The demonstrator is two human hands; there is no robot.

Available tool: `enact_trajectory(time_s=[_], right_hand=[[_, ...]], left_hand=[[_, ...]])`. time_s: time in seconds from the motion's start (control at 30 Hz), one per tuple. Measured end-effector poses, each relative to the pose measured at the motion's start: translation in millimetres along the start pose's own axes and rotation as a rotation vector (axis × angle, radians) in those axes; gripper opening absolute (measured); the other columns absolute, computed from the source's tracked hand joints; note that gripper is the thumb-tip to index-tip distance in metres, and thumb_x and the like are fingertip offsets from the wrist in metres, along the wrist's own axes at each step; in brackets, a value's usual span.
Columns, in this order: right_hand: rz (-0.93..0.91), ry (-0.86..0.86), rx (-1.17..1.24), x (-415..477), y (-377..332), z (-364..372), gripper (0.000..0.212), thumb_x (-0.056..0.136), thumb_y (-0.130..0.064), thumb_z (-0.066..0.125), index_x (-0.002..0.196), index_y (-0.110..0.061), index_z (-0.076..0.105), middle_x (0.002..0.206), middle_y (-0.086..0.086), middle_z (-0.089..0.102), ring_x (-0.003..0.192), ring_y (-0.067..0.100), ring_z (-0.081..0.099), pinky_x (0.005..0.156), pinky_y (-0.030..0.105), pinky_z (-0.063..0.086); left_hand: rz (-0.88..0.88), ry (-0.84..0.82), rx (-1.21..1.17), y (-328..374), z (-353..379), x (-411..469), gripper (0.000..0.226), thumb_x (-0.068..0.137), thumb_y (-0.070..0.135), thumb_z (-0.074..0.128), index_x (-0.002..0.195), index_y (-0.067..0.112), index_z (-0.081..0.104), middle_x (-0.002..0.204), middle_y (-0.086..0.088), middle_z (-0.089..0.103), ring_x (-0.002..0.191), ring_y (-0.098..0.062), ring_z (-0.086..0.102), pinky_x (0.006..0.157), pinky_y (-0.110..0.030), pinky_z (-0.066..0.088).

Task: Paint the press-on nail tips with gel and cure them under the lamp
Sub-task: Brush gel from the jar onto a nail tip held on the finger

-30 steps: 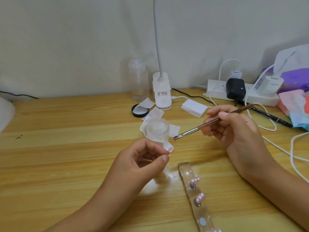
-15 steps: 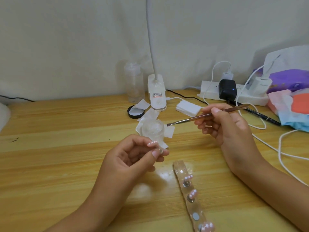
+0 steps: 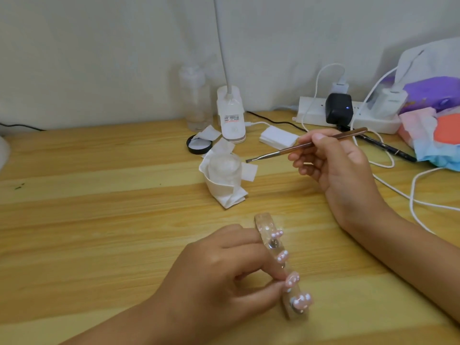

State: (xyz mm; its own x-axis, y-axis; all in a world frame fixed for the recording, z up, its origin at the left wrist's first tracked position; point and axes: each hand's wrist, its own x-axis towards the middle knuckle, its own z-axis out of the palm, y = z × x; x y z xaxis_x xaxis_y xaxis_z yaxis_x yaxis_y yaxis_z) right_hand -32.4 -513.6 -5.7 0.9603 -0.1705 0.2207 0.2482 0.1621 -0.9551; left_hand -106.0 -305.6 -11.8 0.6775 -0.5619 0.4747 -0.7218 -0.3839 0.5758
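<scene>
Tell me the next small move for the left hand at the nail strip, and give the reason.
Probably let go of the nail tip and draw the left hand back. The fingertips pinch that tip on the clear strip, in line with three other mounted tips, so it looks seated. The right hand holds the brush raised, away from the strip.

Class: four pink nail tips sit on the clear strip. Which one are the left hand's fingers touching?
The third nail tip from the strip's far end: the left hand pinches it, while the other three stand untouched.

Both hands, left hand (image 3: 219, 277) and right hand (image 3: 341, 168), and forearms are bare, unsleeved.
</scene>
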Motion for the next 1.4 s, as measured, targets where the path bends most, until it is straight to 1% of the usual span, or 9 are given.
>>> enact_trajectory(time_s=[0.23,0.53,0.67,0.77,0.9,0.97,1.1,1.27,1.4], right_hand=[[0.012,0.006,-0.017,-1.0,0.2,1.5,0.023,0.101,-0.014,0.044,0.090,-0.013,0.064,0.073,0.003,0.072,0.070,0.012,0.066,0.060,0.020,0.051],[0.024,0.002,-0.024,-2.2,-1.2,1.7,0.023,0.101,-0.014,0.045,0.090,-0.013,0.064,0.073,0.002,0.072,0.070,0.011,0.066,0.061,0.020,0.051],[-0.001,-0.016,-0.043,-3.4,0.1,2.1,0.021,0.100,-0.018,0.046,0.092,-0.015,0.065,0.075,0.003,0.072,0.072,0.012,0.066,0.061,0.020,0.052],[-0.061,-0.021,-0.071,-5.1,1.9,0.8,0.020,0.098,-0.026,0.048,0.095,-0.025,0.068,0.079,0.002,0.071,0.076,0.013,0.064,0.062,0.021,0.051],[-0.151,-0.027,-0.102,-5.6,3.8,-0.2,0.021,0.099,-0.029,0.048,0.098,-0.025,0.068,0.083,-0.002,0.067,0.079,0.011,0.060,0.063,0.021,0.049],[-0.166,-0.015,-0.104,-4.6,4.5,-0.2,0.021,0.097,-0.028,0.048,0.095,-0.025,0.069,0.085,-0.002,0.066,0.080,0.011,0.059,0.063,0.020,0.049],[-0.154,-0.019,-0.060,-3.4,4.2,-0.9,0.023,0.093,-0.023,0.047,0.093,-0.026,0.070,0.085,0.000,0.066,0.081,0.013,0.059,0.061,0.022,0.049],[-0.193,-0.047,-0.081,-6.7,3.8,1.7,0.028,0.091,-0.016,0.044,0.093,-0.026,0.070,0.083,-0.001,0.066,0.080,0.013,0.058,0.061,0.022,0.049],[-0.252,-0.095,-0.166,-12.1,3.3,4.3,0.023,0.095,-0.016,0.044,0.102,-0.020,0.066,0.087,0.001,0.066,0.083,0.014,0.060,0.066,0.024,0.051]], left_hand=[[0.009,-0.061,0.048,-8.5,-0.5,-2.7,0.017,0.084,0.039,0.071,0.074,0.027,0.077,0.058,0.017,0.032,0.057,0.003,0.034,0.057,-0.008,0.028],[0.323,-0.141,0.325,-0.5,-1.8,-6.5,0.019,0.094,0.037,0.063,0.092,0.028,0.079,0.063,0.010,0.052,0.067,-0.006,0.025,0.054,-0.015,0.031],[0.341,-0.135,0.377,2.1,4.4,-5.4,0.017,0.092,0.039,0.063,0.087,0.032,0.078,0.068,0.013,0.054,0.070,-0.003,0.025,0.066,-0.009,0.023],[0.381,-0.135,0.361,0.2,10.3,-9.4,0.013,0.092,0.034,0.064,0.093,0.034,0.077,0.079,0.012,0.045,0.081,0.000,0.016,0.072,-0.007,0.020],[0.394,-0.240,0.322,1.3,1.5,-10.1,0.025,0.103,0.022,0.044,0.100,0.039,0.062,0.099,0.014,0.001,0.088,0.004,0.009,0.088,0.007,0.013],[0.338,-0.224,0.123,2.8,-4.5,-7.2,0.021,0.106,0.024,0.033,0.089,0.036,0.038,0.092,0.020,0.010,0.079,0.004,0.025,0.078,0.010,0.018],[0.112,0.084,-0.077,-8.2,-4.3,-3.4,0.016,0.098,0.028,0.058,0.104,0.031,0.072,0.085,0.015,0.051,0.076,0.013,0.044,0.075,-0.002,0.033],[-0.512,0.507,-0.739,-29.9,-17.9,16.2,0.008,0.085,0.040,0.065,0.090,0.041,0.071,0.103,0.007,0.060,0.068,-0.001,0.053,0.063,-0.015,0.044],[-0.674,0.551,-0.997,-36.8,-20.5,23.5,0.017,0.083,0.042,0.052,0.087,0.041,0.069,0.096,0.018,0.071,0.088,-0.015,0.071,0.064,-0.019,0.053]])
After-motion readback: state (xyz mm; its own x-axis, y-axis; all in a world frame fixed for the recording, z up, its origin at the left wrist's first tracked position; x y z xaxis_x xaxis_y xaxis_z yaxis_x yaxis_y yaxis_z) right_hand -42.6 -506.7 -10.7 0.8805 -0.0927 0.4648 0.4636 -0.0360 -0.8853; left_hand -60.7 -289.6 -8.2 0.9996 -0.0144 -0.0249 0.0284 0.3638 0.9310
